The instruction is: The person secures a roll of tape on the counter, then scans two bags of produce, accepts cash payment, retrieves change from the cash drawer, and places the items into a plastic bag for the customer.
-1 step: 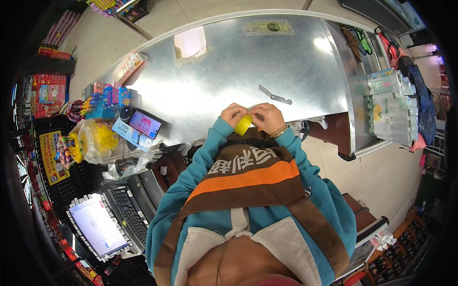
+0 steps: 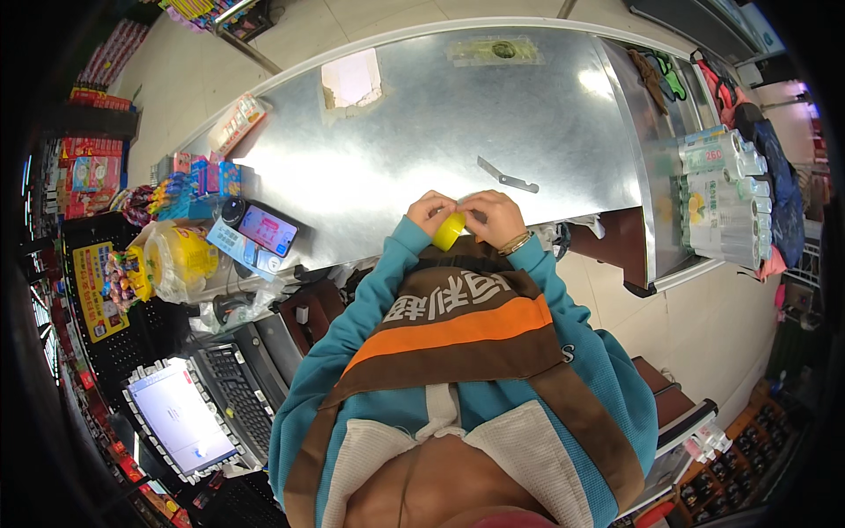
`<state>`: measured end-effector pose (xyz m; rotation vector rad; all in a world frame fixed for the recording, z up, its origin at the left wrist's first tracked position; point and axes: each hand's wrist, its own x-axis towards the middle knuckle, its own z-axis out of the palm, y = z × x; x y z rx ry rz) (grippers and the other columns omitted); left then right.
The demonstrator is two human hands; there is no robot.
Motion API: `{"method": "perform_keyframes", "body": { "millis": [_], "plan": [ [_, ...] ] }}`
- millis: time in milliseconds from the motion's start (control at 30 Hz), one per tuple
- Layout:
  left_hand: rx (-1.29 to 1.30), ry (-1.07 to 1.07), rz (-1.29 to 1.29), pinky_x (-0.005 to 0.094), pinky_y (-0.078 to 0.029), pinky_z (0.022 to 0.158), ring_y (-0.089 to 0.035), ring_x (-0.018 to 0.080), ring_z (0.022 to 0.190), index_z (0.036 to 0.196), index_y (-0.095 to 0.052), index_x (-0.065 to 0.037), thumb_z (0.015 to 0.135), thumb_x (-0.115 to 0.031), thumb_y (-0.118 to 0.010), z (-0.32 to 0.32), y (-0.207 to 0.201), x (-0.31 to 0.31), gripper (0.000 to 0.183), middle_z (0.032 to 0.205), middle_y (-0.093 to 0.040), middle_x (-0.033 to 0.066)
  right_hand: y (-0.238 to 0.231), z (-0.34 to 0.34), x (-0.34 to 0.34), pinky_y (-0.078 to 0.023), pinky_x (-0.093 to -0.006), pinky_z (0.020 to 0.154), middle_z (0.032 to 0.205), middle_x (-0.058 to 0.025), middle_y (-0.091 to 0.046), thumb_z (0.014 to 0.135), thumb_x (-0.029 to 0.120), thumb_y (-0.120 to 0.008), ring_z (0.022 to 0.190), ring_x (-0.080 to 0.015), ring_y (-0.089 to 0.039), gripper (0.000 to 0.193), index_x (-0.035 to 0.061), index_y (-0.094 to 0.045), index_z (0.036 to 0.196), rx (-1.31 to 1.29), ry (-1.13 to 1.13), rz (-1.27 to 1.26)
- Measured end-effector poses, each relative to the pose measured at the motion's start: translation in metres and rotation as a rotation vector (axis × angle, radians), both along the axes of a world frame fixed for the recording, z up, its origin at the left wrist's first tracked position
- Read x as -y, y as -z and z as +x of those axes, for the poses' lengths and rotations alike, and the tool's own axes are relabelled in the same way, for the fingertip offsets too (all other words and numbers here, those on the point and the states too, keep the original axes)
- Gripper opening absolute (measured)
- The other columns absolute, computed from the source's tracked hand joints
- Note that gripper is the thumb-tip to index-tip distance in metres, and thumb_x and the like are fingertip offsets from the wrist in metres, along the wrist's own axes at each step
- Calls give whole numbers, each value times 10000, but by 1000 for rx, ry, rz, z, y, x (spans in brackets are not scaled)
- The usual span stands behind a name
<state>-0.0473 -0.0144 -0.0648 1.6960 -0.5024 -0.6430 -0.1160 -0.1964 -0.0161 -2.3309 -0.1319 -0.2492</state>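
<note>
Just in front of my apron, at the near edge of the metal counter, I hold a roll of yellow tape. My left hand is closed on its left side, fingers bent at the upper rim. Fingertips of my right hand pinch at the same rim, almost touching the left ones. Whether a tape end is lifted there is hidden by my fingers. Beyond my right hand, an opened folding knife lies flat on the counter.
On the left stand a phone, blue boxes, a yellow bagged tub and a red-and-white pack. A keyboard and lit screen sit lower left. Wrapped clear rolls stand at the right end.
</note>
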Motion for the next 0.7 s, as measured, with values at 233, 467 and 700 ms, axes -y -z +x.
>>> {"method": "perform_keyframes", "body": {
  "millis": [233, 467, 700],
  "plan": [
    [-16, 42, -141, 285, -467, 782, -571, 159, 855, 918, -644, -14, 890, -84, -566, -3, 9, -4, 108, 917, -597, 56, 8, -4, 3, -492, -346, 709, 854, -53, -683, 743, 153, -664, 784, -247, -630, 108, 107, -705, 832, -54, -13, -41],
    [-134, 133, -181, 283, -454, 861, -563, 171, 949, 930, -647, 27, 885, -70, -550, 3, 15, -4, 145, 1048, -575, 76, 2, -2, 3, -471, -352, 658, 745, -26, -656, 723, 192, -679, 707, -239, -604, 99, 171, -728, 807, 25, -24, -41],
    [-92, 216, -211, 315, -442, 890, -550, 202, 988, 984, -650, 12, 917, -69, -512, 7, 26, -5, 174, 1086, -576, 95, -9, -8, 4, -476, -345, 745, 850, 16, -656, 696, 236, -727, 850, -201, -605, 168, 160, -732, 845, -9, -79, -130]
  ]
}}
